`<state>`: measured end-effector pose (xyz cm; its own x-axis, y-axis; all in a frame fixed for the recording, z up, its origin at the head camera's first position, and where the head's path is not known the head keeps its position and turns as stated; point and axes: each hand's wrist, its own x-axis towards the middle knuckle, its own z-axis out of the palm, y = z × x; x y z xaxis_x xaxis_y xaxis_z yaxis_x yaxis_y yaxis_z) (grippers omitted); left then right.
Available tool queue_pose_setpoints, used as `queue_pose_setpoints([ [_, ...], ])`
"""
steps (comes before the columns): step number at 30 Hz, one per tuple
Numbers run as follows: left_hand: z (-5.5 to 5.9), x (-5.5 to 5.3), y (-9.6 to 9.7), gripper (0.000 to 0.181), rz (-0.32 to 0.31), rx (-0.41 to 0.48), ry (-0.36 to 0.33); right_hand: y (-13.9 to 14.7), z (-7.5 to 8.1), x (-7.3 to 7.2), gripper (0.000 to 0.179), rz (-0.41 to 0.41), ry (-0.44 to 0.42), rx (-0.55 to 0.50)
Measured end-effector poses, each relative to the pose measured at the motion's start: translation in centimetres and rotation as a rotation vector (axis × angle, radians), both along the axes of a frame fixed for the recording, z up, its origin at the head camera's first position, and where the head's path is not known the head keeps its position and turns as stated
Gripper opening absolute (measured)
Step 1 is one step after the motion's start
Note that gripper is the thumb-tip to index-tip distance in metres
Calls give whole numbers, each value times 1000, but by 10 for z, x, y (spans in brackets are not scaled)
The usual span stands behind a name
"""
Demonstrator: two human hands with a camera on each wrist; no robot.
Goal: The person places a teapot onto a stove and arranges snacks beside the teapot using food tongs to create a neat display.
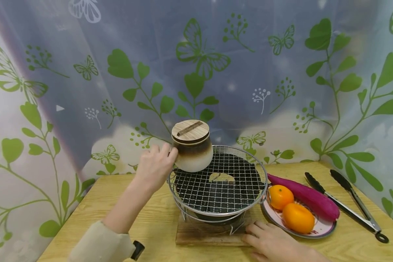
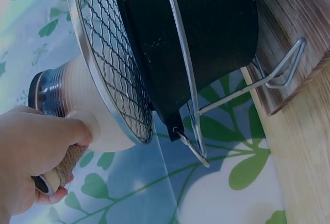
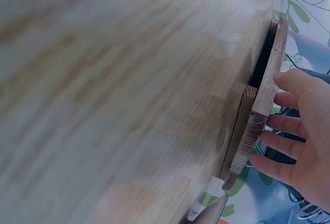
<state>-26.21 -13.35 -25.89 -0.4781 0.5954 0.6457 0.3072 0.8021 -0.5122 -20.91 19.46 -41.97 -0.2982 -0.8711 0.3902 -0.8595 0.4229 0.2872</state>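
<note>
A ceramic teapot [image 1: 194,157], brown above and cream below, carries a round wooden lid [image 1: 196,130]. My left hand [image 1: 155,165] grips its twine-wrapped side handle [image 2: 68,163]. The pot stands at the back left of the round wire grill mesh [image 1: 226,200], its base right at the wires in the left wrist view. Under the mesh is a black stove [image 2: 206,33] in a wire frame, set on a wooden board [image 1: 203,234]. My right hand [image 1: 270,240] has its fingers loosely extended, fingertips at the board's right front edge.
Right of the stove, a plate [image 1: 324,233] bears two orange fruits [image 1: 298,218] and a long purple vegetable [image 1: 314,198]. Beyond it lie spread tongs [image 1: 347,211] with black tips. A patterned curtain [image 1: 235,72] hangs behind the wooden table [image 1: 95,203].
</note>
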Motion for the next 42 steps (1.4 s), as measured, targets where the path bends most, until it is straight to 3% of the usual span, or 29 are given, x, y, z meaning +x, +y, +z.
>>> queue_pose_setpoints([
  [10, 3, 1, 7, 17, 29, -27, -40, 0, 0, 0, 38, -23, -62, 9],
  [21, 5, 3, 9, 17, 69, -49, -79, -1, 0, 2, 37, -31, -72, 9],
  [34, 9, 2, 12, 13, 53, -54, -113, 0, 1, 2, 39, -41, -84, 13],
  [42, 10, 1, 11, 11, 50, -92, -83, -1, -1, 1, 38, -39, -76, 5],
])
